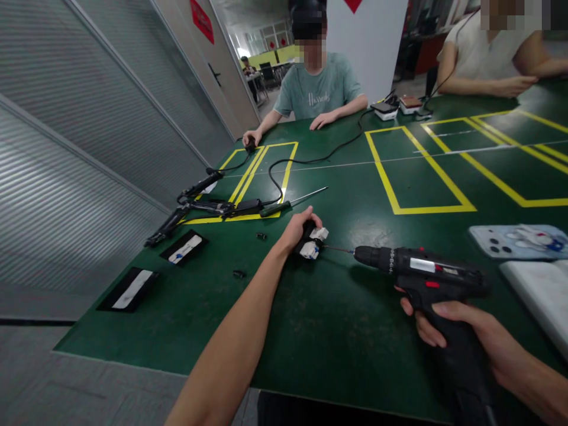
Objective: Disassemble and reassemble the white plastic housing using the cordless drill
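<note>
My right hand (457, 322) is wrapped round the grip of a black cordless drill (426, 272) that points left. A long thin bit (339, 248) runs from its chuck to a small black-and-white device (313, 244). Whether the tip sits in a screw there is too small to tell. My left hand (302, 228) closes round the device's black side and holds it just above or on the green table; its fingers are partly hidden behind it. Beyond it lies a screwdriver (293, 202) with a dark handle. Two small black parts, one nearer (239, 274) and one farther (261, 236), lie left of my forearm.
Black jointed bars (199, 204) with a cable stretch across the table's left side. Two black pieces with white strips (133, 289) lie near the left edge. A phone (515, 241) and a white box (536, 296) are at right. Two people sit across the table (337, 201).
</note>
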Demonstrator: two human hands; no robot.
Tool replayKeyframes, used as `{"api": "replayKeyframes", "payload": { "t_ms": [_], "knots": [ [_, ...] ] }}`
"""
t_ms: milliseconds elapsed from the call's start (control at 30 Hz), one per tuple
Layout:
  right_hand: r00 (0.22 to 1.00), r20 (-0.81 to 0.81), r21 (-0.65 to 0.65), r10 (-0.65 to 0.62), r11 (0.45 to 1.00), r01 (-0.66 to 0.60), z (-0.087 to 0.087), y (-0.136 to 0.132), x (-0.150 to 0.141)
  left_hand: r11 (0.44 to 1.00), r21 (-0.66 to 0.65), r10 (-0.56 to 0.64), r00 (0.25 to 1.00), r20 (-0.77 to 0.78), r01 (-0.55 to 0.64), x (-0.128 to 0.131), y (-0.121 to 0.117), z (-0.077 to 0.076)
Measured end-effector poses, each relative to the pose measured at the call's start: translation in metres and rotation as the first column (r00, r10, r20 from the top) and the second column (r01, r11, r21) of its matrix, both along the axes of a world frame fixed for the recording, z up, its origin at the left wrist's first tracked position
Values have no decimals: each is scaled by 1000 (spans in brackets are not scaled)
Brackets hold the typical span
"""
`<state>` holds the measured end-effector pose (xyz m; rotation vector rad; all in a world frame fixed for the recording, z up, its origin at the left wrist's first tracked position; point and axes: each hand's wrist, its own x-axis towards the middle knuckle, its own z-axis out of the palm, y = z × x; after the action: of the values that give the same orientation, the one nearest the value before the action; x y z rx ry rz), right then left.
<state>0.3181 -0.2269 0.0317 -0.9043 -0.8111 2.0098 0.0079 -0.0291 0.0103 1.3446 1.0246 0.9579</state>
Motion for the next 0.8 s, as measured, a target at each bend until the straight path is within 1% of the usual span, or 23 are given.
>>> {"api": "replayKeyframes", "payload": {
  "t_ms": [100,267,367,467,633,700,800],
  "knots": [
    [1000,22,13,9,1000,-9,3,-7,10,999,-6,-37,999,20,37,11,-2,-1],
    [995,102,11,18,1000,-19,2,-15,21,999,28,-17,1000,11,17,23,-4,-3],
    [990,141,27,19,999,-23,1,-19,26,998,63,10,998,-54,-6,25,-5,-3],
    [987,159,10,21,1000,-23,0,-21,30,993,110,46,990,-133,-31,26,-7,-1],
    [986,153,-5,65,998,-65,-4,-19,38,990,118,101,980,-169,-82,28,-6,-2],
    [983,160,3,88,996,-90,-5,-19,41,985,159,105,974,-198,-74,29,-4,-4],
    [966,225,27,124,991,-134,-3,-21,41,969,245,111,955,-275,-42,29,1,-6]
  ]
}}
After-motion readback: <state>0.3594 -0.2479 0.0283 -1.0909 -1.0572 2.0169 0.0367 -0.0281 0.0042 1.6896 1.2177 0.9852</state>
